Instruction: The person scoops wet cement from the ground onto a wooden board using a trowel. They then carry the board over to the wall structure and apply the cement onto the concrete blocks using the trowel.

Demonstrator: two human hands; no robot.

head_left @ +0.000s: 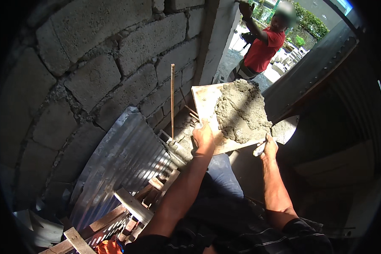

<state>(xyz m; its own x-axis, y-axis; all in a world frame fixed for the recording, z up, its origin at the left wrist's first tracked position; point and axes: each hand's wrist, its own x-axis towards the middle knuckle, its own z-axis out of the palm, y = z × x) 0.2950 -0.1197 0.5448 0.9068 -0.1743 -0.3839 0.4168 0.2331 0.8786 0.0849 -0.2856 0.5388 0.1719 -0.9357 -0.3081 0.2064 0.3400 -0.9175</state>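
Since that lumpy grey mortar (241,112) could prob slide, left hand (204,135) grips the flat wooden board (205,99) at left, right hand (270,149) a pale-handled metal trowel (286,129)

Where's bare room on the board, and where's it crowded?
Bare: the left strip of the board, between its edge and the grey mortar; the left hand grips the lower end. Crowded: the right side, with mortar, trowel and right hand; also lower left, where timber lies beside corrugated sheet.
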